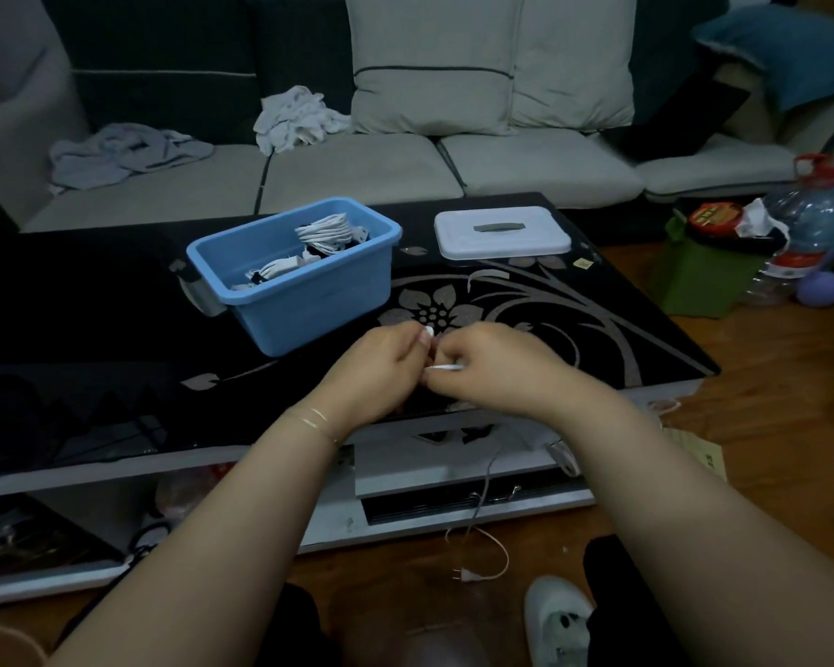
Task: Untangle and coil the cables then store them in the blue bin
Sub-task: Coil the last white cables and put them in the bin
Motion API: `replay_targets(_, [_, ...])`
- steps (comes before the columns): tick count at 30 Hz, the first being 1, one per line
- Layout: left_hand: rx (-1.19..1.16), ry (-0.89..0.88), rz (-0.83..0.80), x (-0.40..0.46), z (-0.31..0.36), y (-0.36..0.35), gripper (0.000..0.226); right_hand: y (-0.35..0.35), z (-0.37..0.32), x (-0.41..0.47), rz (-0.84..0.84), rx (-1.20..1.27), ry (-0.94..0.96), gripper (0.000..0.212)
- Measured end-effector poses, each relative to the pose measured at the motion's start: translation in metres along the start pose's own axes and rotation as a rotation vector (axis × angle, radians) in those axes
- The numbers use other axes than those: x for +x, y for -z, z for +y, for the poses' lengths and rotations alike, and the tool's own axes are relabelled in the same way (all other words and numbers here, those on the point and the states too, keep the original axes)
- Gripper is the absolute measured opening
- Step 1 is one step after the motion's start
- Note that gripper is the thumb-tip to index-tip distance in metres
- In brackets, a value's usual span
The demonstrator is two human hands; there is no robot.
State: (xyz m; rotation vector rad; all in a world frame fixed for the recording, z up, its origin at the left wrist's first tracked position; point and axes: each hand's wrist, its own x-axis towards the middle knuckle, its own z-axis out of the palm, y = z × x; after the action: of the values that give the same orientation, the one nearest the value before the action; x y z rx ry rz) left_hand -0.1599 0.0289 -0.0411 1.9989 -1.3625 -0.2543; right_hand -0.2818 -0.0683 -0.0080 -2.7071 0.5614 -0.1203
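Head view shows me both hands meeting over the near edge of the black table (116, 300). My left hand (376, 368) and right hand (492, 363) are curled together, pinching a short white cable piece (446, 367) between them; most of it is hidden by the fingers. I judge the job well along: the blue bin (309, 291) already holds several coiled white cables (328, 233). Its white lid (501, 233) lies beside it, off. One loose cable with a plug (482, 560) trails on the floor below the table, so I reckon that one remains to coil after this one goes in
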Motion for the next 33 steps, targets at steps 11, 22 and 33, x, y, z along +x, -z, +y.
replay_targets(11, [-0.611,0.092,-0.321,-0.004,0.017,0.006,0.056,0.017,0.025,0.001,-0.026,0.480,0.033,0.030])
replay_targets(22, [-1.518,0.219,-0.072,-0.003,0.012,0.018,0.039,-0.001,0.024,0.012,-0.030,0.797,-0.079,0.024])
replay_targets(33, [-1.465,0.247,0.202,0.001,0.009,0.014,0.028,-0.032,-0.013,0.007,-0.034,0.258,0.071,0.015])
